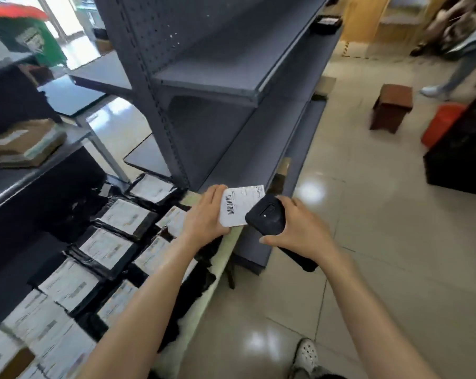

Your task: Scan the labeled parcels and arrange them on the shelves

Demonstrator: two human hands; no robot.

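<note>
While glossy beige floor tiles [368,214] reflect light beside grey metal shelves [220,77], the left hand [204,214] grips a white-labelled parcel [238,206] and the right hand [299,228] clasps a black handheld scanner [266,214].

— Anything legible on the label [238,205] held in the left hand [204,214]?
— A barcode [229,205] down its left side, bars plain enough. Small print along the top right edge, too tiny to read.
— And the parcels [105,247] on the worktop [223,253]?
— White labels on black bags, faint grey lines of print, all blurred. No word or number to make out.
— On the scanner [266,216] in the right hand [299,228]?
— No marking readable on its black back.
— The green bag [31,42] far left on the shelf?
— A white patch, possibly a logo, smeared beyond reading.
</note>
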